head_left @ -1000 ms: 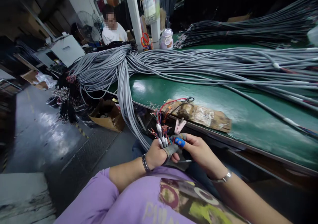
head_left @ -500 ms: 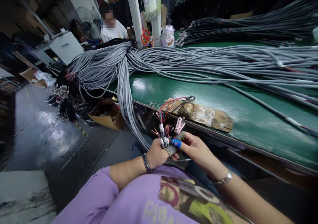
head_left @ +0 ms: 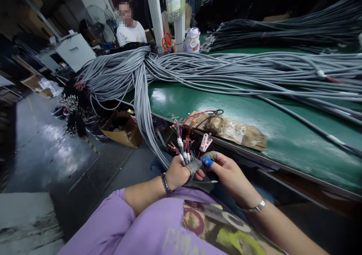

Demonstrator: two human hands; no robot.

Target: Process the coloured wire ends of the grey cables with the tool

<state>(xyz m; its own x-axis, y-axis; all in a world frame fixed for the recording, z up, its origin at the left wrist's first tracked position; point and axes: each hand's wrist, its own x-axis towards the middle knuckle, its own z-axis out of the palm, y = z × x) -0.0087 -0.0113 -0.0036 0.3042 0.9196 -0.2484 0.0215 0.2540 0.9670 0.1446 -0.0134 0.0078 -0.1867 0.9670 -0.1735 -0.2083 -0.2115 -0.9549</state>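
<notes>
My left hand (head_left: 181, 173) is closed around several grey cable ends (head_left: 184, 158) with white bands; thin coloured wires fan out above them. Grey tape or cloth wraps its thumb. Just to the right, my right hand (head_left: 224, 168) pinches its thumb and forefinger together close to the left thumb tip; a blue cover is on its thumb and a grey wrap on a finger. Whatever lies between those fingertips is too small to make out. A pink clip (head_left: 205, 142) sits at the table edge above the right hand.
Long grey cables (head_left: 220, 68) lie across the green table (head_left: 181, 102), and a bundle hangs over its front edge. A taped cardboard piece (head_left: 240, 132) lies near that edge. A cardboard box (head_left: 124, 134) is below. Across the table is a person (head_left: 131, 32).
My right hand has moved slightly right, away from the cable ends. The cable ends tilt a little more to the left. The person across the table has raised their head.
</notes>
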